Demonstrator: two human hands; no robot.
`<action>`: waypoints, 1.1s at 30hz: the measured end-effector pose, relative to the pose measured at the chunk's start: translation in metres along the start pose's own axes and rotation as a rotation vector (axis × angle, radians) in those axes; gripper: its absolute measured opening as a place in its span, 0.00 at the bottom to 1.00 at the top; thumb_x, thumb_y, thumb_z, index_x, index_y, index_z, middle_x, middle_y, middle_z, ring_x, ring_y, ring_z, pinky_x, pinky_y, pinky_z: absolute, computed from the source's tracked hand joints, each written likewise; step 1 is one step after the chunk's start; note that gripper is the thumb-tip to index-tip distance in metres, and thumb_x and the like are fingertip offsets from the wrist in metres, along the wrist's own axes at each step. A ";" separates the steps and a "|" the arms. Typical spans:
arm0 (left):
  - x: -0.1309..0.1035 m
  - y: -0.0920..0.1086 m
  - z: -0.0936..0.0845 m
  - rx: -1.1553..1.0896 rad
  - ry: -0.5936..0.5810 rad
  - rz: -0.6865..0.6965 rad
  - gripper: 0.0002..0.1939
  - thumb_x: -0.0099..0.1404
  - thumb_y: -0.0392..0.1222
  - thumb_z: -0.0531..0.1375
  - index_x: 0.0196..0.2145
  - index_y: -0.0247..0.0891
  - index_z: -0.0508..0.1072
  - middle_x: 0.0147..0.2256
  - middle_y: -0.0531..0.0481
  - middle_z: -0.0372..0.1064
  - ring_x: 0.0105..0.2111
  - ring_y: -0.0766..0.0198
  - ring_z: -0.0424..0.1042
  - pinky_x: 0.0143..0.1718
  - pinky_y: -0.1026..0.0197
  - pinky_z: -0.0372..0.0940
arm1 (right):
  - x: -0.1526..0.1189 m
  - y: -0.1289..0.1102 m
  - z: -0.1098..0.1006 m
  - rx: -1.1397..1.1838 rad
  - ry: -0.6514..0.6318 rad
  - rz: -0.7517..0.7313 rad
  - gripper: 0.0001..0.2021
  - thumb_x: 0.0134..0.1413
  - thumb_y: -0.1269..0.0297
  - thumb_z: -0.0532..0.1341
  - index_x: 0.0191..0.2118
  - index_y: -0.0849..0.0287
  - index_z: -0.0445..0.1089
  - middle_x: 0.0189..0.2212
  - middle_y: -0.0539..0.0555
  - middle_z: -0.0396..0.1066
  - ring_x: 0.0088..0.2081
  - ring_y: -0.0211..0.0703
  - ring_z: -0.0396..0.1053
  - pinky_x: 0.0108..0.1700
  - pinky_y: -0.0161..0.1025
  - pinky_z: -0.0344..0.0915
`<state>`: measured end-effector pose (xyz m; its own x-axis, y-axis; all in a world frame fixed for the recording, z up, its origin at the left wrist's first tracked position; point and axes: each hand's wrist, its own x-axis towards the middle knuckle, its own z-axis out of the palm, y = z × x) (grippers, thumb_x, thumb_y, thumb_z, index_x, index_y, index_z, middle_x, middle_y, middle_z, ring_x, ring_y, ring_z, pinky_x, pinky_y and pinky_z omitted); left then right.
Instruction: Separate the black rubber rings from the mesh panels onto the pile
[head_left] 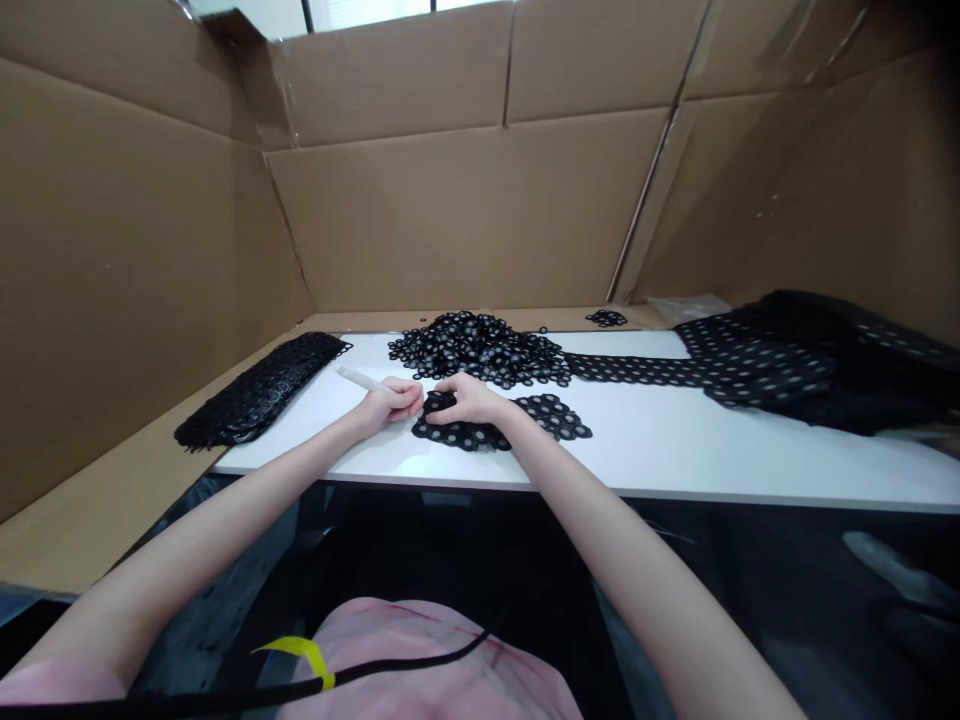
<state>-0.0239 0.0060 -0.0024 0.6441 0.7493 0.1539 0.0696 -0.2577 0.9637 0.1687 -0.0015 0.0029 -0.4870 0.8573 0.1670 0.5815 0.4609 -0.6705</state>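
My left hand (395, 400) is closed around a slim white pen-like stick (362, 379), whose far end points up and to the left. Its fingertips are at the left edge of a black lace piece (555, 416) with pale round dots, lying flat on the white table (675, 455). My right hand (471, 399) curls over the left part of this piece, thumb and fingers gripping it. The hand and wrist cover some of the lace. Just beyond both hands rises a loose pile of small black rings (472, 345) with pale centres.
A thick bundle of black lace (262, 390) lies at the left. To the right, a dotted black strip (637, 369) runs into heaped dark fabric (810, 360). A small ring cluster (606, 318) sits at the back. Cardboard walls (465, 220) enclose the table's back and sides.
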 end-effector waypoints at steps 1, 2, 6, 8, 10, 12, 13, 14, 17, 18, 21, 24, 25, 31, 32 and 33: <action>0.000 0.000 0.000 0.007 -0.011 -0.002 0.21 0.58 0.51 0.59 0.16 0.34 0.63 0.10 0.57 0.45 0.13 0.74 0.42 0.20 0.62 0.34 | 0.000 0.000 0.000 0.001 0.001 -0.005 0.17 0.36 0.51 0.65 0.22 0.60 0.64 0.20 0.44 0.57 0.28 0.35 0.55 0.34 0.35 0.49; 0.000 0.000 -0.001 0.017 -0.024 -0.005 0.21 0.58 0.51 0.58 0.16 0.34 0.63 0.10 0.57 0.45 0.13 0.74 0.42 0.21 0.61 0.35 | 0.000 0.000 0.000 0.001 0.004 -0.010 0.17 0.36 0.51 0.65 0.22 0.60 0.64 0.20 0.44 0.57 0.28 0.35 0.55 0.34 0.35 0.49; 0.000 0.000 -0.003 0.055 -0.096 -0.026 0.21 0.59 0.51 0.58 0.16 0.34 0.63 0.10 0.57 0.45 0.14 0.74 0.43 0.21 0.61 0.36 | 0.000 0.001 0.001 0.001 0.006 -0.021 0.16 0.36 0.52 0.65 0.22 0.60 0.64 0.21 0.44 0.58 0.28 0.35 0.55 0.34 0.35 0.49; 0.000 -0.001 -0.003 0.058 -0.103 -0.025 0.21 0.60 0.51 0.58 0.16 0.34 0.64 0.10 0.57 0.45 0.14 0.74 0.43 0.21 0.61 0.36 | 0.001 0.001 0.001 -0.008 0.004 -0.019 0.16 0.36 0.51 0.64 0.23 0.60 0.65 0.21 0.45 0.58 0.28 0.35 0.56 0.34 0.35 0.49; 0.001 -0.004 -0.003 0.043 -0.079 -0.015 0.21 0.60 0.51 0.58 0.17 0.33 0.64 0.10 0.57 0.46 0.14 0.74 0.42 0.20 0.61 0.36 | 0.002 0.002 0.002 -0.032 0.010 -0.004 0.16 0.36 0.51 0.64 0.23 0.60 0.65 0.21 0.44 0.59 0.28 0.36 0.57 0.34 0.35 0.49; 0.001 -0.007 -0.003 0.014 -0.038 -0.007 0.21 0.60 0.51 0.58 0.18 0.33 0.64 0.10 0.57 0.47 0.13 0.74 0.43 0.20 0.62 0.35 | 0.003 0.003 0.003 -0.054 0.018 0.012 0.16 0.36 0.51 0.64 0.24 0.60 0.65 0.21 0.44 0.59 0.29 0.36 0.58 0.34 0.35 0.49; 0.001 -0.008 -0.003 0.001 -0.014 -0.001 0.20 0.60 0.51 0.58 0.19 0.33 0.65 0.11 0.57 0.48 0.13 0.74 0.44 0.19 0.62 0.35 | 0.003 0.003 0.003 -0.060 0.022 0.018 0.16 0.36 0.50 0.64 0.24 0.59 0.65 0.21 0.44 0.59 0.29 0.37 0.58 0.34 0.35 0.49; 0.001 -0.010 -0.003 -0.009 0.006 0.005 0.20 0.60 0.51 0.58 0.19 0.33 0.65 0.11 0.56 0.50 0.13 0.74 0.45 0.19 0.63 0.36 | 0.003 0.003 0.004 -0.061 0.025 0.023 0.16 0.36 0.50 0.64 0.25 0.59 0.66 0.21 0.45 0.59 0.30 0.37 0.59 0.34 0.35 0.49; 0.001 -0.012 -0.004 -0.010 0.041 0.045 0.20 0.61 0.52 0.58 0.21 0.32 0.67 0.14 0.54 0.55 0.14 0.73 0.49 0.19 0.64 0.39 | 0.002 0.003 0.004 -0.056 0.040 0.049 0.18 0.35 0.47 0.65 0.25 0.59 0.66 0.23 0.46 0.62 0.32 0.40 0.61 0.36 0.36 0.51; 0.001 -0.012 -0.004 -0.007 0.045 0.061 0.20 0.61 0.53 0.58 0.22 0.32 0.67 0.14 0.54 0.56 0.15 0.73 0.50 0.20 0.64 0.41 | 0.002 0.003 0.004 -0.058 0.046 0.066 0.19 0.33 0.47 0.66 0.25 0.59 0.67 0.24 0.47 0.64 0.33 0.41 0.62 0.37 0.37 0.51; 0.001 -0.011 -0.002 -0.002 0.051 0.100 0.21 0.62 0.53 0.57 0.23 0.32 0.67 0.16 0.54 0.58 0.17 0.73 0.52 0.21 0.65 0.44 | 0.001 0.001 0.003 -0.066 0.035 0.123 0.22 0.30 0.45 0.68 0.24 0.59 0.66 0.25 0.47 0.65 0.34 0.43 0.63 0.40 0.39 0.52; 0.000 -0.009 -0.001 -0.001 0.054 0.118 0.21 0.62 0.53 0.57 0.24 0.31 0.68 0.17 0.53 0.59 0.17 0.73 0.53 0.22 0.65 0.45 | -0.001 -0.004 0.000 -0.053 -0.012 0.145 0.23 0.31 0.43 0.67 0.22 0.59 0.64 0.22 0.46 0.62 0.32 0.41 0.63 0.41 0.39 0.52; 0.000 -0.008 0.000 -0.004 0.057 0.120 0.21 0.62 0.54 0.58 0.23 0.31 0.68 0.16 0.53 0.59 0.17 0.73 0.53 0.21 0.65 0.45 | -0.002 -0.005 -0.001 -0.041 -0.025 0.144 0.23 0.31 0.43 0.66 0.21 0.59 0.64 0.21 0.45 0.62 0.31 0.40 0.63 0.40 0.39 0.52; -0.002 -0.005 -0.004 -0.086 0.077 0.068 0.21 0.58 0.54 0.59 0.18 0.33 0.64 0.11 0.56 0.52 0.13 0.75 0.46 0.18 0.64 0.36 | -0.004 -0.009 -0.005 0.055 -0.067 0.111 0.23 0.29 0.43 0.67 0.22 0.61 0.68 0.21 0.47 0.64 0.30 0.39 0.62 0.36 0.37 0.53; -0.002 -0.006 -0.005 -0.085 0.068 0.056 0.21 0.57 0.53 0.59 0.18 0.33 0.65 0.11 0.55 0.52 0.12 0.75 0.46 0.18 0.64 0.36 | -0.005 -0.009 -0.005 0.064 -0.068 0.105 0.23 0.29 0.44 0.67 0.22 0.61 0.69 0.21 0.47 0.64 0.30 0.39 0.62 0.36 0.37 0.53; -0.002 -0.007 -0.005 -0.078 0.057 0.046 0.21 0.58 0.53 0.59 0.18 0.33 0.65 0.11 0.55 0.53 0.12 0.74 0.46 0.18 0.64 0.36 | -0.005 -0.009 -0.005 0.069 -0.068 0.098 0.22 0.29 0.44 0.67 0.22 0.61 0.69 0.21 0.47 0.65 0.30 0.39 0.62 0.36 0.37 0.53</action>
<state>-0.0298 0.0092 -0.0083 0.6004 0.7719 0.2089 -0.0203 -0.2464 0.9690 0.1692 -0.0083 0.0114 -0.4750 0.8786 0.0505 0.5833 0.3572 -0.7295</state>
